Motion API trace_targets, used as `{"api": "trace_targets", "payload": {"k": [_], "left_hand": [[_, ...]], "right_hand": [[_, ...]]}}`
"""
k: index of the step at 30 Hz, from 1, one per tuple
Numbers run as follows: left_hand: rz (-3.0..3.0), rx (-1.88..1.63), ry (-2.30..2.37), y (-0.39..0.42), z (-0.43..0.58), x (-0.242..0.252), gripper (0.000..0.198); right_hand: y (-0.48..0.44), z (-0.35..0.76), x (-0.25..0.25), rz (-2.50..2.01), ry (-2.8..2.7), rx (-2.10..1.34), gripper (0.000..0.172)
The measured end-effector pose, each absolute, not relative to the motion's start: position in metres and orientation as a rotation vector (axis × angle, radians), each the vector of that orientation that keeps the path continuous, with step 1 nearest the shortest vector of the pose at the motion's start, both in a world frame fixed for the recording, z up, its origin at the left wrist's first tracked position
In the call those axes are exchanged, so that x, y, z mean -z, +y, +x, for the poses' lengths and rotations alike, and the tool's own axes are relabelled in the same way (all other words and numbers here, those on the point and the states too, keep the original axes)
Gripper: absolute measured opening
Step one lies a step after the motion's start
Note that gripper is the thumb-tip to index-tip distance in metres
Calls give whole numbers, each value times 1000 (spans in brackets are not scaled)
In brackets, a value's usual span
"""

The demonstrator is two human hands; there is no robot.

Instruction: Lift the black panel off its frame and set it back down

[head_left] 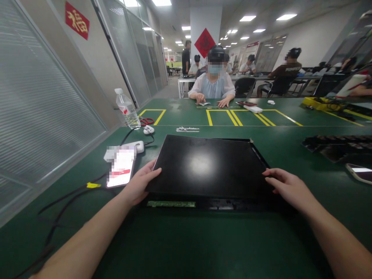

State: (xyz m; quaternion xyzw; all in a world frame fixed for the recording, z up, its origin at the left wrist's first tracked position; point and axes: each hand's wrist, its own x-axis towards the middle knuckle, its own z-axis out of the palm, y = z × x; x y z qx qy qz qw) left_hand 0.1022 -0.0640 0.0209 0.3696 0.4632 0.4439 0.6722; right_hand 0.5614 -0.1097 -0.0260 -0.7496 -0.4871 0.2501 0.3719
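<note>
A flat black panel [180, 180], glossy with a bright glare in its middle, lies in front of me on the green table. Under it sits a black frame [258, 151], whose rim shows along the right side and the far right corner. On the near edge a green circuit strip [171, 204] is visible. My left hand [142, 182] grips the panel's left edge, thumb on top and fingers at the side, partly hidden. At the right edge my right hand [283, 184] pinches the panel's rim between thumb and fingers.
Left are a lit phone [120, 168], black cables [62, 193], a water bottle [128, 108] and red scissors [147, 121]. White strips [187, 129] lie beyond the panel. Right are dark parts [334, 147] and another phone [359, 173]. A person [213, 83] sits opposite.
</note>
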Motion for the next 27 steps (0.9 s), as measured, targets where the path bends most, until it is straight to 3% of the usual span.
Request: {"api": "trace_targets", "payload": {"k": [11, 16, 20, 27], "left_hand": [[823, -1016, 994, -64, 101, -19, 94], [828, -1011, 997, -64, 100, -19, 92], [826, -1018, 1004, -63, 101, -18, 89], [817, -1022, 1007, -63, 100, -17, 92]], "right_hand": [[-109, 564, 28, -2019, -1436, -452, 21], [-111, 564, 21, -2052, -1410, -452, 40], [-108, 566, 20, -2059, -1391, -253, 59], [-98, 577, 46, -2151, -1674, -32, 53]]}}
